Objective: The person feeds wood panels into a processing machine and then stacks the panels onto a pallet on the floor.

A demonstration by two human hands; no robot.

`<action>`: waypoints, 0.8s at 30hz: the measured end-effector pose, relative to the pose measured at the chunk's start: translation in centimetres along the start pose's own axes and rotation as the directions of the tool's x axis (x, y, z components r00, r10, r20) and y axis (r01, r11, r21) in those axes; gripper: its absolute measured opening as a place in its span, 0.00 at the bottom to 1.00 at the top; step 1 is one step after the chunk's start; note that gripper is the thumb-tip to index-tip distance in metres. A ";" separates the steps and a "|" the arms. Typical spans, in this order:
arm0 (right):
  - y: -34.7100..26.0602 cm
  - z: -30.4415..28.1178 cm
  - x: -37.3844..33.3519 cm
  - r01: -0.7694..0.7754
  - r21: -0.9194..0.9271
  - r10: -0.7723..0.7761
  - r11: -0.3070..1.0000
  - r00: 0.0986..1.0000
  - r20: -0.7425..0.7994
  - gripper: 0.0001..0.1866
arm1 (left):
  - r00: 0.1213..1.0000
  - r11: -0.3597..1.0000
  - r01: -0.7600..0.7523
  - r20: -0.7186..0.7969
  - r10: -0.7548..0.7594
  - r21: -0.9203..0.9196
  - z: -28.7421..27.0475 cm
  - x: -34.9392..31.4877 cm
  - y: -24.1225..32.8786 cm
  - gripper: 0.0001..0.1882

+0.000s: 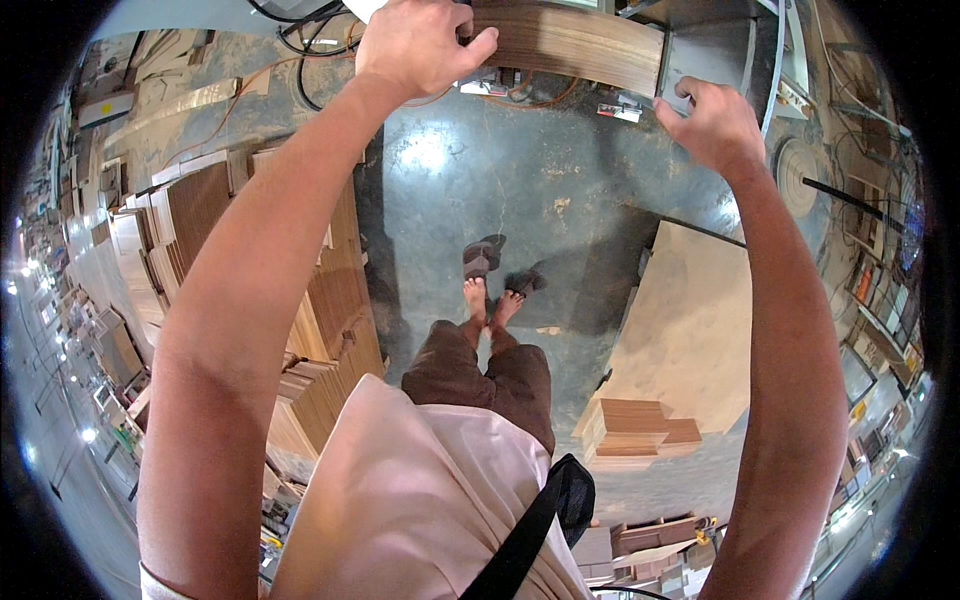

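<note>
A brown wood-grain board [570,42] lies across the top of the view on a grey metal machine bed [712,50]. My left hand [418,45] is at the board's left end, its fingers curled and its thumb along the near side; the hand covers that end. By the board's right end is my right hand [712,125], with bent fingers and the thumb apart from the index finger. Its thumb tip is close to the board's near right corner; whether they touch I cannot tell. Nothing shows between those fingers.
Stacked boards [190,215] stand on the left. At the right is a large pale panel [675,320] with a small stack of wood-grain pieces [628,428] on it. Black cables [305,75] hang at the upper left. Slippers [484,257] lie by my bare feet on the floor.
</note>
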State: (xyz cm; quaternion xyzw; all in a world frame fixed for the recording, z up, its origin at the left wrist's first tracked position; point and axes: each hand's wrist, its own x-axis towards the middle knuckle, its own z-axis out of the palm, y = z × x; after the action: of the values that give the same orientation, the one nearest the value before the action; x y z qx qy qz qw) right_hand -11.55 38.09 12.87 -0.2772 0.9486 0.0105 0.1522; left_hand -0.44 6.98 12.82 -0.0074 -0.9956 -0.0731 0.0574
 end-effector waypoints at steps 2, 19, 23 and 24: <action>0.1 0.1 -0.1 -0.007 -0.007 0.007 1.000 1.000 0.007 0.25 | 1.000 1.000 -0.002 -0.004 0.002 -0.010 0.0 0.0 0.1 0.24; 0.1 0.2 0.2 0.050 -0.023 -0.050 0.998 0.999 0.001 0.23 | 0.995 0.998 0.051 0.082 -0.048 -0.030 -0.5 0.2 0.0 0.26; 0.2 0.4 0.2 0.087 -0.003 -0.087 0.996 0.994 -0.061 0.20 | 0.997 0.999 0.037 0.067 -0.035 -0.036 -0.2 0.2 -0.3 0.26; 0.1 0.2 0.1 0.073 0.007 -0.073 0.997 0.996 -0.045 0.21 | 0.996 0.998 0.041 0.078 -0.038 -0.040 -0.3 0.2 -0.3 0.26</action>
State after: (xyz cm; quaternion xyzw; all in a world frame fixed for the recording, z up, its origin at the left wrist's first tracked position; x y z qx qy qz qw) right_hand -11.63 38.19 12.65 -0.3114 0.9410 -0.0053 0.1325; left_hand -0.60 6.68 13.13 0.0083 -0.9953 -0.0948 0.0174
